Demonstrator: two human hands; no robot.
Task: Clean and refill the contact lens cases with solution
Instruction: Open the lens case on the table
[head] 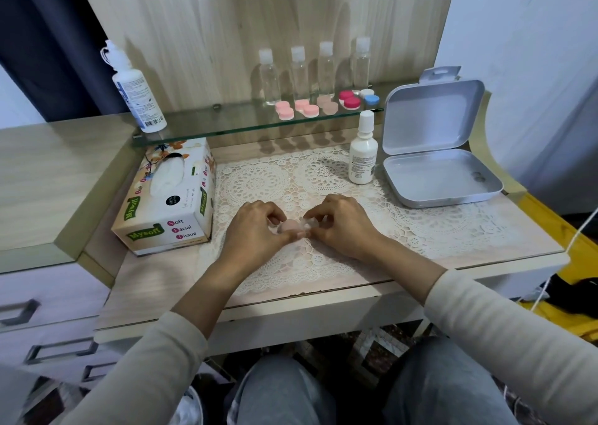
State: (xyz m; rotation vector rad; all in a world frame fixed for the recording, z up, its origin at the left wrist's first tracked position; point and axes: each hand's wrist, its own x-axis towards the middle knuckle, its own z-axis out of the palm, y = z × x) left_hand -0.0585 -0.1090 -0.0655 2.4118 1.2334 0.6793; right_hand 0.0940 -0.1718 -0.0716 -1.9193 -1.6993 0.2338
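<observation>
Both hands meet at desk centre, over the lace mat (323, 178). L hand (255, 227) and R hand (343, 227) are curled in, each clamped on one end of a pink lens case (289, 227) between them. L thumb + fingers pinch the left end, R fingertips pinch the right end. There's a whitish/clear bit at the R fingertips, can't tell what it is. Case sits low, at or just above the mat; contact w/ mat not clear.

Tissue box (165, 204) is on the desk, left of the hands, tissue sticking out the top. Small white bottle (363, 152) stands upright at back right of the mat. Just right of it is a white hinged box (437, 146), lid open and propped up.

Glass shelf (207, 123) runs behind the desk. Big solution bottle (136, 91) stands upright at its left end. Four clear bottles w/ white caps (299, 75) stand in a row at the back. In front of them is a row of spare lens cases (306, 107): two pink, one beige, one red, one blue/white.
</observation>
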